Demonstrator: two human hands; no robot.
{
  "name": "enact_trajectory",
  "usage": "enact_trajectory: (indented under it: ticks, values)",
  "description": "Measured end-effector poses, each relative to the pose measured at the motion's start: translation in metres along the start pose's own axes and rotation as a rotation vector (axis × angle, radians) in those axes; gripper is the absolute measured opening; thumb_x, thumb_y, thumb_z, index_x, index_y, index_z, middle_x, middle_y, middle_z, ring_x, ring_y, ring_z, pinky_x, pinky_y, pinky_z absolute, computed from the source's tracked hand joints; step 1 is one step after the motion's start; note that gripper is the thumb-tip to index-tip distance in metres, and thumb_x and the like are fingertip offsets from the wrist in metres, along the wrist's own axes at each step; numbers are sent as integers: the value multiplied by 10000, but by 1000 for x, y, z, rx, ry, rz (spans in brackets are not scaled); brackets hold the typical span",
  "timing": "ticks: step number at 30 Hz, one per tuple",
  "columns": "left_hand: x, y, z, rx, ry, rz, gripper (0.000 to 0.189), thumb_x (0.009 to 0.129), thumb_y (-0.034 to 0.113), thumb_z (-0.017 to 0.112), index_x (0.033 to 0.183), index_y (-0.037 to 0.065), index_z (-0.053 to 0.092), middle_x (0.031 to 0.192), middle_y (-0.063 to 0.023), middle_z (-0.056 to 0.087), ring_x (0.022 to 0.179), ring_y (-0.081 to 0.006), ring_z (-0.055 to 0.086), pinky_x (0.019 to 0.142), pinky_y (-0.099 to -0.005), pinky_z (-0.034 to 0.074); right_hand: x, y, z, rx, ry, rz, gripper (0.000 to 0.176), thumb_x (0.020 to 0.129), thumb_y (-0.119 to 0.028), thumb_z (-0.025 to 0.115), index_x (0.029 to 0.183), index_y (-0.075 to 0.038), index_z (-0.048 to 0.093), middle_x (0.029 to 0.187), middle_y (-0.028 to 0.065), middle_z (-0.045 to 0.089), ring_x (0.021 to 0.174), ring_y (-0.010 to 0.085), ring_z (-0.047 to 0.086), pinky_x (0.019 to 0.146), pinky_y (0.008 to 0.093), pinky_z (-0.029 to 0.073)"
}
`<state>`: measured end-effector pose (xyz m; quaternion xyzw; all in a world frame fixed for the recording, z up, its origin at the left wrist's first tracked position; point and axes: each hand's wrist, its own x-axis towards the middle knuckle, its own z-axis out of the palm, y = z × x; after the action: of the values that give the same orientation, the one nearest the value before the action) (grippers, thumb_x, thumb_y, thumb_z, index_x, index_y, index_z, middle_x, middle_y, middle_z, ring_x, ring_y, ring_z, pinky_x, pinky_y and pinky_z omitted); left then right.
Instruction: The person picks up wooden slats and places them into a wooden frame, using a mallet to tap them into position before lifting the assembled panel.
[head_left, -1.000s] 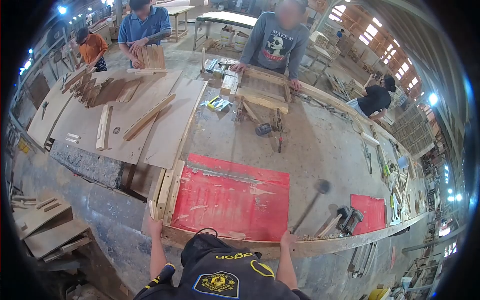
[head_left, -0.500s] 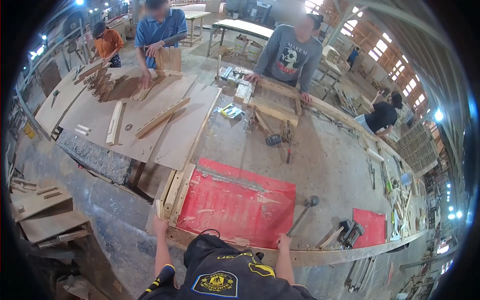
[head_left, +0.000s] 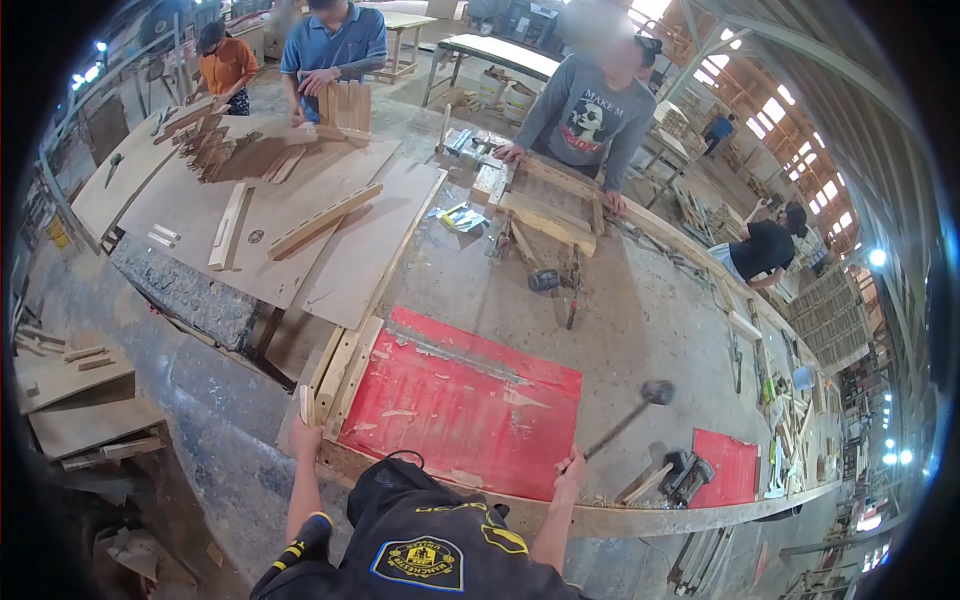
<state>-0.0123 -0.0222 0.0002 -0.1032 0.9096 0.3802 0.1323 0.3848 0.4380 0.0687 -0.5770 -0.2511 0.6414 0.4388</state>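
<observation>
My right hand [head_left: 570,470] is closed round the handle of a dark-headed mallet [head_left: 657,392], whose head points away to the upper right above the bench. At the bench's near left corner, my left hand [head_left: 305,437] grips a short, pale wooden strip [head_left: 306,402] that stands up from the fist. Just beyond that hand lie wooden rails with holes [head_left: 352,385], side by side along the bench edge. Between my hands a scuffed red sheet [head_left: 465,405] lies flat on the bench.
Across the bench a person in a grey shirt [head_left: 585,110] touches a wooden frame [head_left: 550,222]. Another mallet [head_left: 543,280] and clamps [head_left: 688,475] lie on the bench. Loose slats [head_left: 325,220] rest on plywood at left, where a person in blue [head_left: 335,60] stands.
My right hand has raised the mallet slightly, its head moving right. My left hand still holds the strip. The person in blue has drawn a hand back from the slats.
</observation>
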Motion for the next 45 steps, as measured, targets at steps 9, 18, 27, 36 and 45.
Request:
enact_trajectory:
  ticks: [9, 18, 27, 36, 45]
  values:
    - [0, -1, -2, -16, -23, 30, 485, 658, 140, 734, 1121, 86, 599, 1030, -162, 684, 991, -356, 651, 847, -444, 502, -17, 37, -3, -201, 231, -153, 183, 855, -171, 579, 747, -112, 443, 482, -13, 333, 335, 124, 323, 317, 318, 264]
    - [-11, 16, -7, 52, 31, -10, 490, 642, 136, 752, 1106, 82, 605, 1041, -171, 681, 1002, -366, 645, 843, -458, 504, 4, 51, -1, -248, 174, 46, 170, 790, -130, 621, 690, -70, 497, 477, 7, 379, 330, 139, 366, 288, 323, 259]
    - [-5, 3, -2, 15, 19, -25, 491, 634, 134, 752, 1100, 91, 605, 1049, -173, 680, 1014, -365, 642, 854, -463, 501, 6, 92, -37, -197, 186, -122, 262, 830, -139, 675, 697, -99, 454, 488, -9, 383, 324, 145, 375, 293, 316, 256]
    - [13, -15, 10, -72, 19, 57, 491, 633, 105, 724, 1107, 72, 598, 1032, -179, 681, 1000, -371, 644, 858, -460, 498, 17, 68, -33, -196, 78, 171, 165, 785, -131, 637, 700, -44, 526, 481, 27, 410, 342, 191, 410, 304, 361, 290]
    - [-2, -4, 6, 18, 46, 21, 484, 657, 148, 724, 1115, 76, 583, 1052, -185, 669, 1015, -378, 634, 863, -469, 492, 21, 87, -2, -608, 354, -191, 147, 756, -111, 615, 661, -20, 550, 487, 47, 451, 376, 199, 467, 335, 363, 316]
